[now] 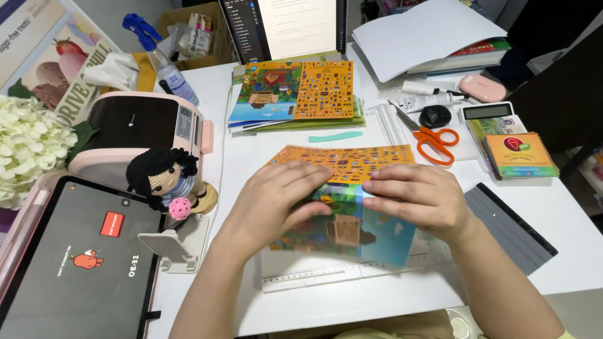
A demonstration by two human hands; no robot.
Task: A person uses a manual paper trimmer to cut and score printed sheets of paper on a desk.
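A colourful printed sheet [352, 235], orange at the far end and blue-green near me, lies in front of me on a white cutting board [314, 276]. My left hand [279, 201] presses flat on its left half. The fingers of my right hand [418, 194] press down along its middle, where the sheet bends. The sheet's near part looks blurred. Neither hand grips anything.
A stack of similar printed sheets [295, 91] lies farther back with a teal strip [335, 136] in front. Orange scissors [433, 141], a calculator [487, 112] and a small card box [518, 155] sit right. A tablet [75, 257], crochet doll [166, 179] and pink printer [147, 125] stand left.
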